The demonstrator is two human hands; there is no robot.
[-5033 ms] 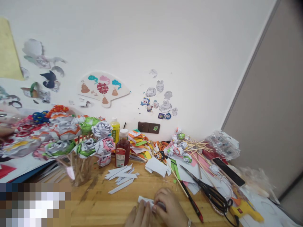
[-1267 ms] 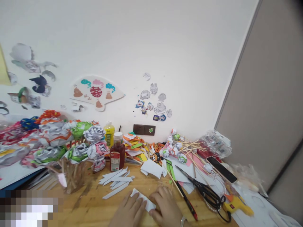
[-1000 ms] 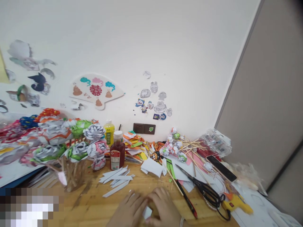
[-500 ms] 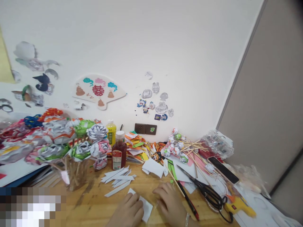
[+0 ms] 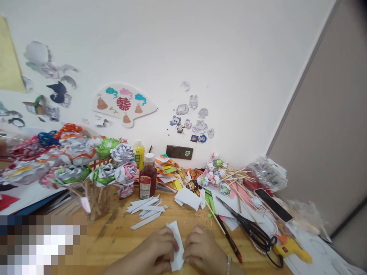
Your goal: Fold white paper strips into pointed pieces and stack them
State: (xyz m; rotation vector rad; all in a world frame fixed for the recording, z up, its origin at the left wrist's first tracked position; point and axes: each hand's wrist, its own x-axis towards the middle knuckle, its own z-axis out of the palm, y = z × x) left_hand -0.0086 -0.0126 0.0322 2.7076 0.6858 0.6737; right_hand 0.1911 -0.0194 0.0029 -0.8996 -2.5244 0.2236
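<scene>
A narrow folded piece of white paper (image 5: 177,244) stands between my hands at the table's near edge. My left hand (image 5: 162,246) grips its left side with bent fingers. On the other side, my right hand (image 5: 202,246) has curled fingers, with the tips pinching the paper's right edge. Beyond them lie a stack of folded white paper (image 5: 189,198) and a loose heap of white paper strips (image 5: 147,210). A black pen (image 5: 231,240) with a red end is to the right of my right hand.
Paper flowers on sticks (image 5: 83,168) crowd the left. A red-brown bottle (image 5: 148,177) and a yellow bottle (image 5: 138,152) stand near the wall. Black scissors (image 5: 252,229), a yellow glue gun (image 5: 292,250) and a phone (image 5: 273,205) lie right. Small paper buds (image 5: 215,173) are behind.
The white paper has gone from lying flatter under my left hand to a narrow, more upright fold. My right hand has closed in on its right edge. The camera view has shifted slightly.
</scene>
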